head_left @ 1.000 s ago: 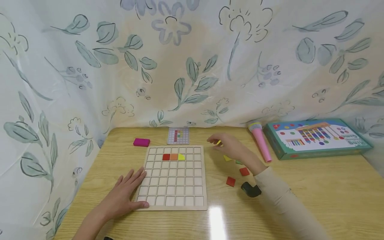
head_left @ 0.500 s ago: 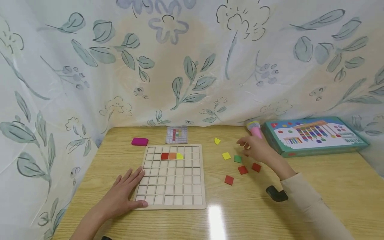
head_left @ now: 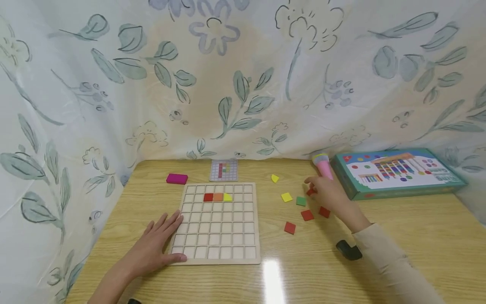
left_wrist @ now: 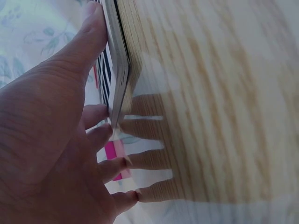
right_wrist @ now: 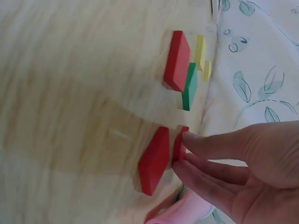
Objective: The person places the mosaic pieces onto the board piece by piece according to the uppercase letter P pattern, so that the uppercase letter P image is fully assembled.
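My right hand (head_left: 328, 195) pinches a red square tile (right_wrist: 180, 144) between thumb and fingers, at the far side of the loose tiles. Close by lie more red tiles (head_left: 290, 228), a green tile (head_left: 301, 201), a yellow square tile (head_left: 286, 197) and a yellow quarter-round tile (head_left: 275, 178). Fingers spread, my left hand (head_left: 153, 247) rests at the left edge of a wooden grid board (head_left: 220, 262); its thumb touches the near corner. In the board's second row sit a red tile (head_left: 208, 197), an orange tile (head_left: 218, 197) and a yellow quarter-round tile (head_left: 227, 197).
Behind the board lies a pattern card (head_left: 224, 170), with a magenta block (head_left: 176, 179) to its left. A pink toy microphone (head_left: 323, 165) and a green-edged toy box (head_left: 398, 174) stand at the back right. A floral curtain (head_left: 243, 84) hangs behind the table.
My right hand has moved right, away from the yellow quarter-round tile, which now lies on the table. It has taken hold of a red tile. The left hand stays on the board.
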### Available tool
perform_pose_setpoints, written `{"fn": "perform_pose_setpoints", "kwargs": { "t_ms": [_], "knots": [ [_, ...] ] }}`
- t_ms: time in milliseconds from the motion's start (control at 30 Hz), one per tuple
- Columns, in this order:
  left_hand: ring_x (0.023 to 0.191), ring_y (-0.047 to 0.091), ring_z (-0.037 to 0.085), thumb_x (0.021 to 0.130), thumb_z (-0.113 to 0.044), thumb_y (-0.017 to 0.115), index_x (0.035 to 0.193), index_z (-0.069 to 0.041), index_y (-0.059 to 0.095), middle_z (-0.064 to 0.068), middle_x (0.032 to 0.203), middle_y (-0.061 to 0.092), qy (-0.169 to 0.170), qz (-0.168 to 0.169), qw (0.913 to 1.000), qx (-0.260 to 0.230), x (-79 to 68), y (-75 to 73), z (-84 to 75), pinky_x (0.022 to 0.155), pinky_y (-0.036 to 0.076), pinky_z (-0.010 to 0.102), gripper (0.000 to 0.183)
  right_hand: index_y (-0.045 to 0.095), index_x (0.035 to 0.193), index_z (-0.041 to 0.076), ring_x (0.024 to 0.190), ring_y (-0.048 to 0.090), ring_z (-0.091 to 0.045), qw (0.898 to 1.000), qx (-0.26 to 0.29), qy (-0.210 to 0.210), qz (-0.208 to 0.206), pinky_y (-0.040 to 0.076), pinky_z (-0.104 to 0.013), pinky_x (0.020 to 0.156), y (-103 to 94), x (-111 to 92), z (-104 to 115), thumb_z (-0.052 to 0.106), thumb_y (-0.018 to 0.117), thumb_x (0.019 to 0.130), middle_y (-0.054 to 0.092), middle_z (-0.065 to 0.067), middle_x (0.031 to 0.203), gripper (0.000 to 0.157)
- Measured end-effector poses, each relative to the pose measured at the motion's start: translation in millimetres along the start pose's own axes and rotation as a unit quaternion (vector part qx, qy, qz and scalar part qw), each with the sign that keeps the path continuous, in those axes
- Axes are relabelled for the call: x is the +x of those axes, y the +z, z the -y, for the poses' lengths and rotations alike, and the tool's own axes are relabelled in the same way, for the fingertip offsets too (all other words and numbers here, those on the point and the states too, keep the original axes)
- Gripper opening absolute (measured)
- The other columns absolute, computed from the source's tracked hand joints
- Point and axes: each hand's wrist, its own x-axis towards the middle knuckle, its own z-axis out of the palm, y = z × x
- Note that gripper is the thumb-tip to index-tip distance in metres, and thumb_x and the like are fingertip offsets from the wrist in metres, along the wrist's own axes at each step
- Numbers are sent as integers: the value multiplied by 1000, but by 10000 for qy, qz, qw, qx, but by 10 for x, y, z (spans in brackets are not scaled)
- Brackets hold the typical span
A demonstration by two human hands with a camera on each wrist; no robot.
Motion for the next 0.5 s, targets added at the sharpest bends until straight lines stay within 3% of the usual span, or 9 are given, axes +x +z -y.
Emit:
{"fn": "perform_pose_setpoints", "kwargs": {
  "t_ms": [267,500],
  "knots": [
    [144,20,46,75,-67,69,152,-9,37,9,159,29,52,-25,10000,9,14,11,-9,111,13,68,101,63,118,-5,84,64,-26,9995,133,-10,-286,55,-44,77,17,6,34,-9,74,78,69,-9,89,42],
    [143,21,47,75,-66,70,151,-8,37,10,159,30,9,-10,10000,44,9,8,-17,111,14,68,101,66,115,-6,83,64,-24,9978,632,-46,-196,55,-40,75,-13,64,98,-7,71,83,69,-8,89,33]
  ]
}}
